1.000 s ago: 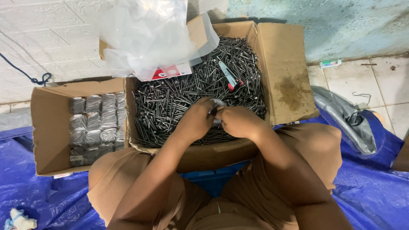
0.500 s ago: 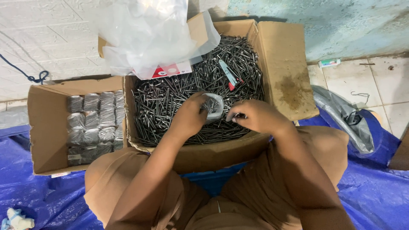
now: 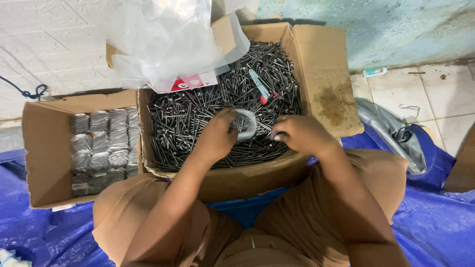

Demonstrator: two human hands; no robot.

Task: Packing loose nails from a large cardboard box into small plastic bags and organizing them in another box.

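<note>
A: Head view, item one: our left hand (image 3: 217,138), fingers closed around a small clear bag (image 3: 245,124) part filled with nails. It sits over the middle of the large cardboard box (image 3: 324,64).

B: Item two: our right hand (image 3: 302,134), just beside the bag on its right, not touching it. Fingers curled in and pinched together; what they pinch, we cannot tell.

A: Item three: loose dark nails (image 3: 198,111), filling the large box under both hands. On them, toward the far side, a tool with red and pale blue handles (image 3: 261,88).

B: Item four: crumpled clear plastic sheeting (image 3: 163,39), draped over the box's far left corner.

A: Item five: smaller cardboard box (image 3: 42,148), touching the large one on the left, holding filled nail packets (image 3: 104,143) in rows.

B: Item six: blue tarpaulin (image 3: 435,217) on the floor beneath our knees.
</note>
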